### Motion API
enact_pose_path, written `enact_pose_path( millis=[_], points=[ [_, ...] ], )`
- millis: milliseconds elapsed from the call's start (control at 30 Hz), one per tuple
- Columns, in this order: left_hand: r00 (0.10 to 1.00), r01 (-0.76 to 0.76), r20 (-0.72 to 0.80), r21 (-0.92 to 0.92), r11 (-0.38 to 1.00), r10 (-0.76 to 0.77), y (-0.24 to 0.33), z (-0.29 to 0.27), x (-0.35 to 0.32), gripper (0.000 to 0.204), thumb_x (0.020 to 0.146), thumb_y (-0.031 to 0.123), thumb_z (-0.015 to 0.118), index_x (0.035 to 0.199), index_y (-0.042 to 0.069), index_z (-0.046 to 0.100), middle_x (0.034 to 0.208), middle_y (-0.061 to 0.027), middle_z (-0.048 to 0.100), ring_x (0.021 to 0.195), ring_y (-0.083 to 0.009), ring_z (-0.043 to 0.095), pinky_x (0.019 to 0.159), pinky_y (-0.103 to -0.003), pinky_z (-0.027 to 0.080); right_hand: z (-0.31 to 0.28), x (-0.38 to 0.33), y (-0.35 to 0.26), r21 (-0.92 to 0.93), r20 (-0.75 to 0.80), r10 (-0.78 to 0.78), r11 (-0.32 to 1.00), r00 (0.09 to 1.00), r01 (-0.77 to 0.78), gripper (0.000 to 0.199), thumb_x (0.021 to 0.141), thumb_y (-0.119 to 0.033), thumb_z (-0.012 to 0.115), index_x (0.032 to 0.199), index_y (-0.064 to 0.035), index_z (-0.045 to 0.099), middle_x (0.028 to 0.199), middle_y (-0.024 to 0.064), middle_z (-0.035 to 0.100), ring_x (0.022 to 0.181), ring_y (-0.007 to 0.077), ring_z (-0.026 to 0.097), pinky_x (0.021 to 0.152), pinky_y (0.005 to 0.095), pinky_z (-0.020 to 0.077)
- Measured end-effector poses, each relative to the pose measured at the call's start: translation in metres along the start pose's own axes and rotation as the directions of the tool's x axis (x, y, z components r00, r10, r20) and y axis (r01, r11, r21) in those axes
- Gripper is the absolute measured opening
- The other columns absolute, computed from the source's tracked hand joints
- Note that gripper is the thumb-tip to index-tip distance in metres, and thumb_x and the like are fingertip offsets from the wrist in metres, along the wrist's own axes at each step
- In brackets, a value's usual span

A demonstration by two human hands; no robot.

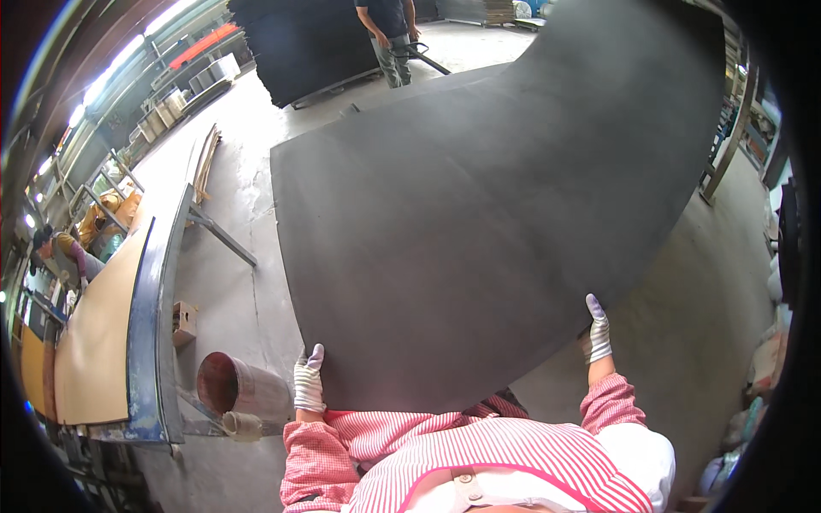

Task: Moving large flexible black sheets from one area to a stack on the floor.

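A large, flexible dark grey sheet [462,231] stretches out in front of me, its far right part curving upward. My left hand [309,380], in a striped white glove, grips the near left edge with the thumb on top. Farther right, my right hand [599,329] clasps the right edge, its gloved thumb over the upper face. The fingers of both hands are hidden beneath the sheet. The near edge of the sheet lies close against my red-and-white striped apron [505,462].
On the left stands a blue-edged table [152,342] bearing a tan sheet [98,329], with a person [64,256] beside it. A cylindrical bin [248,385] and a small box [184,323] sit on the floor. Another person [393,43] stands beyond, near a tall dark stack [308,43].
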State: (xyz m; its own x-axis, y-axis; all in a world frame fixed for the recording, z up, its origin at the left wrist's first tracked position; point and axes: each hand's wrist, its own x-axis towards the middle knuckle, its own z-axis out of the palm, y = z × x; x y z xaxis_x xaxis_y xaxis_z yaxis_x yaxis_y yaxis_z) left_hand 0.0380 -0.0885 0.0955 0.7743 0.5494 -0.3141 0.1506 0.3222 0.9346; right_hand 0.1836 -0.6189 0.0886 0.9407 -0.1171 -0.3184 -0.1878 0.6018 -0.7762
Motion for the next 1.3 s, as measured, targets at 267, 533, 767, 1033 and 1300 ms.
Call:
enact_pose_path(
  millis=[267, 533, 767, 1033, 1300],
  points=[
    [0.993, -0.111, 0.032, -0.167, 0.980, 0.117, -0.002, 0.018, 0.006, 0.033, 0.082, 0.023, 0.068, 0.108, 0.006, 0.058, 0.093, -0.0013, 0.063, 0.077, -0.0128, 0.060, 0.067, -0.024, 0.050, 0.007, 0.034, -0.024, 0.010, 0.080, -0.123, 0.992, 0.989, 0.123, 0.052, 0.075, -0.035, 0.071, 0.110, 0.0004, 0.056, 0.105, 0.0106, 0.060, 0.093, 0.0240, 0.058, 0.084, 0.0376, 0.0474],
    [0.977, -0.133, 0.145, -0.158, 0.978, 0.156, 0.012, 0.099, 0.047, 0.030, 0.084, 0.022, 0.066, 0.108, 0.006, 0.057, 0.094, 0.0002, 0.061, 0.080, -0.0108, 0.058, 0.070, -0.023, 0.048, -0.013, 0.117, -0.060, -0.017, 0.044, -0.149, 0.989, 0.988, 0.150, 0.052, 0.078, -0.041, 0.066, 0.110, 0.0003, 0.057, 0.104, 0.0106, 0.062, 0.088, 0.0238, 0.061, 0.082, 0.0367, 0.0487],
    [0.962, -0.224, 0.165, 0.022, 0.974, 0.217, -0.007, 0.180, 0.115, 0.050, 0.084, 0.037, 0.065, 0.115, 0.000, 0.052, 0.100, -0.0035, 0.058, 0.087, -0.0128, 0.050, 0.078, -0.025, 0.042, -0.039, 0.216, -0.070, -0.141, -0.147, -0.282, 0.955, 0.948, 0.262, 0.060, 0.079, -0.047, 0.064, 0.115, 0.0009, 0.056, 0.110, 0.0120, 0.061, 0.092, 0.0221, 0.060, 0.086, 0.0355, 0.0474],
    [0.925, -0.215, 0.338, 0.093, 0.972, 0.172, 0.008, 0.298, 0.147, 0.062, 0.086, 0.039, 0.061, 0.128, -0.003, 0.041, 0.115, -0.0093, 0.056, 0.101, -0.0184, 0.051, 0.089, -0.027, 0.040, -0.069, 0.260, -0.056, -0.584, -0.049, -0.445, 0.739, 0.894, 0.336, 0.052, 0.081, -0.034, 0.061, 0.117, 0.0034, 0.055, 0.111, 0.0094, 0.060, 0.093, 0.0181, 0.056, 0.088, 0.0290, 0.0437],
    [0.918, -0.301, 0.394, 0.635, 0.712, 0.037, 0.014, 0.311, 0.151, 0.083, 0.084, 0.055, 0.052, 0.142, 0.004, 0.020, 0.128, -0.0248, 0.047, 0.122, -0.0327, 0.044, 0.099, -0.034, 0.035, -0.039, 0.287, -0.071, -0.939, -0.281, -0.564, 0.329, 0.776, -0.101, 0.074, 0.073, -0.069, 0.054, 0.070, 0.0042, 0.064, 0.064, 0.0125, 0.061, 0.056, 0.0253, 0.053, 0.066, 0.0379, 0.0454]
  ],
)
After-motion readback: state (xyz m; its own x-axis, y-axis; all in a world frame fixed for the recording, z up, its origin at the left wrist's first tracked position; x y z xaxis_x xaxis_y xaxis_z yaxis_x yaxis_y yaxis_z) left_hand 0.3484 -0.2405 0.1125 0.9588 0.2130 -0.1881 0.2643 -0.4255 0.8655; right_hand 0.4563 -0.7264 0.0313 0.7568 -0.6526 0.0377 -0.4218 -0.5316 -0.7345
